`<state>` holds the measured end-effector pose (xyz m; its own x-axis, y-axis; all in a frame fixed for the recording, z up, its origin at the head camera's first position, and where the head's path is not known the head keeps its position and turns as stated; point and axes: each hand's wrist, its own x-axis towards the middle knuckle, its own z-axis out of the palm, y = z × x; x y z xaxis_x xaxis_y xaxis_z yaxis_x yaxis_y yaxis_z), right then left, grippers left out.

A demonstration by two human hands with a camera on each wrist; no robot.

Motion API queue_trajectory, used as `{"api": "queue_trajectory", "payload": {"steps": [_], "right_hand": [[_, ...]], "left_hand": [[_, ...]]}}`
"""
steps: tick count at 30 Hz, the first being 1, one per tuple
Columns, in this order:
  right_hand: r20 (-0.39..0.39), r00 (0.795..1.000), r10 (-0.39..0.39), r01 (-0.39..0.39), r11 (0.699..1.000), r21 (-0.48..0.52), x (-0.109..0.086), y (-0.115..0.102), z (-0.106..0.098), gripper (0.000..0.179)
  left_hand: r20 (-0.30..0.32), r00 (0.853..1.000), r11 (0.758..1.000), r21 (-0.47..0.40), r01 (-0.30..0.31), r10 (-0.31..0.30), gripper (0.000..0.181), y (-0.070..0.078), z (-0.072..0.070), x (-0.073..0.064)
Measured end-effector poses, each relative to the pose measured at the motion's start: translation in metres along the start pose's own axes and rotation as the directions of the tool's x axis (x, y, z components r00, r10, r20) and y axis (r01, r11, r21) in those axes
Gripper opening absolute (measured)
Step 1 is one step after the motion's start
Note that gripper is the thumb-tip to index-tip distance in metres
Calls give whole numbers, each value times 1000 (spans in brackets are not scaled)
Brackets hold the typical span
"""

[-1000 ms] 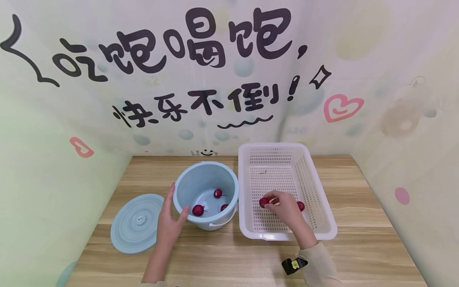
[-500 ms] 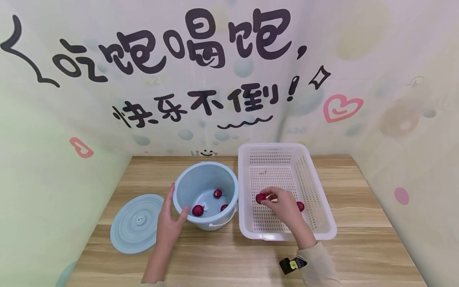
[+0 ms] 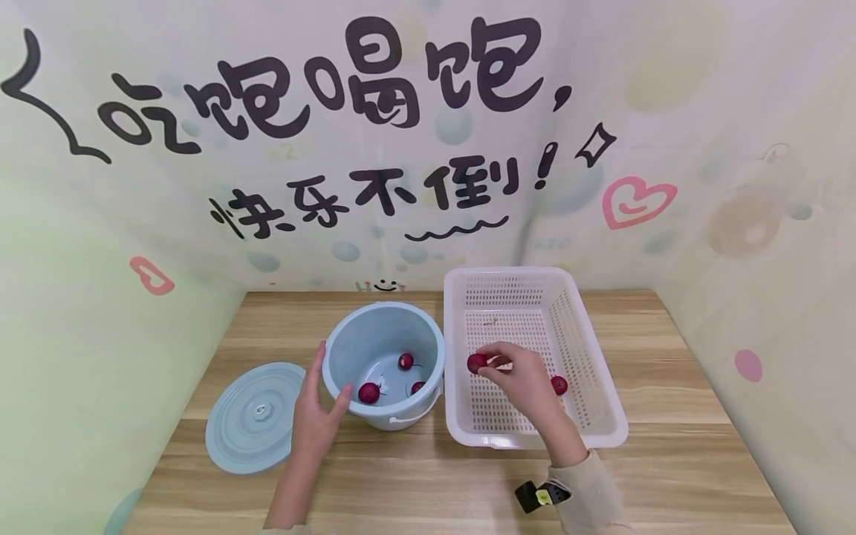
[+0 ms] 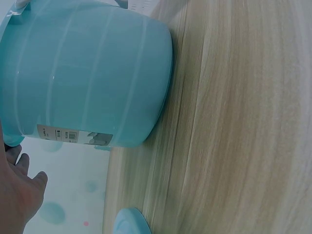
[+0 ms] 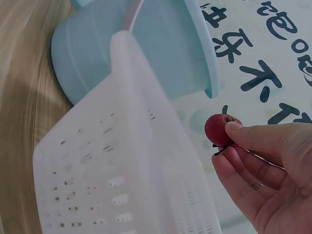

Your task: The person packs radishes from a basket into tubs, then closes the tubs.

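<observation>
In the head view, the right grip (image 3: 520,377) pinches a round red fruit (image 3: 477,362) at its fingertips, over the white basket (image 3: 452,357); the light-blue bucket (image 3: 374,338) lies to that grip's left, with the basket's near-side wall and the bucket's rim between. The fruit shows no clear long axis. The left grip (image 3: 317,416) is the nearer to the bucket, thumb and fingers spread at its left side, holding nothing else. Three red fruits (image 3: 369,393) lie in the bucket, left of the right grip; another fruit (image 3: 559,385) sits in the basket to its right. The blue lid (image 3: 244,416) lies flat left of the left grip, on the wood-grain worktop (image 3: 428,483), with a lettered wall (image 3: 401,256) behind. In the left wrist view, the bucket stands upright beside the left grip; how firmly the fingers press cannot be told. In the right wrist view, thumb and fingers close on the fruit, a thin dark stem among the fingertips, and the bucket shows beyond the basket's wall.
</observation>
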<state>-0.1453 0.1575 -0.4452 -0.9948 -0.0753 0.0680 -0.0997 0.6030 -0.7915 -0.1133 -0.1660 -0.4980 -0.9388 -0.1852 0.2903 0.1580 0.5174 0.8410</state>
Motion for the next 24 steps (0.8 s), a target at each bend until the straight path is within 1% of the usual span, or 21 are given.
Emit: {"api": "queue_trajectory", "payload": {"steps": [8,15,24], "right_hand": [[-31,999,-43,43,999,21,-1,-13,0,25],[-38,998,-54,55,998,38,-1,-20,2,27],[-48,995,-87,90,994,63,1,-30,8,26]], "left_hand": [[7,1000,1000,-4,11,-11,80,1,0,0],[10,1000,1000,-9,19,-19,79,1,0,-1],[5,1000,1000,-11,7,-7,79,0,0,-1]]}}
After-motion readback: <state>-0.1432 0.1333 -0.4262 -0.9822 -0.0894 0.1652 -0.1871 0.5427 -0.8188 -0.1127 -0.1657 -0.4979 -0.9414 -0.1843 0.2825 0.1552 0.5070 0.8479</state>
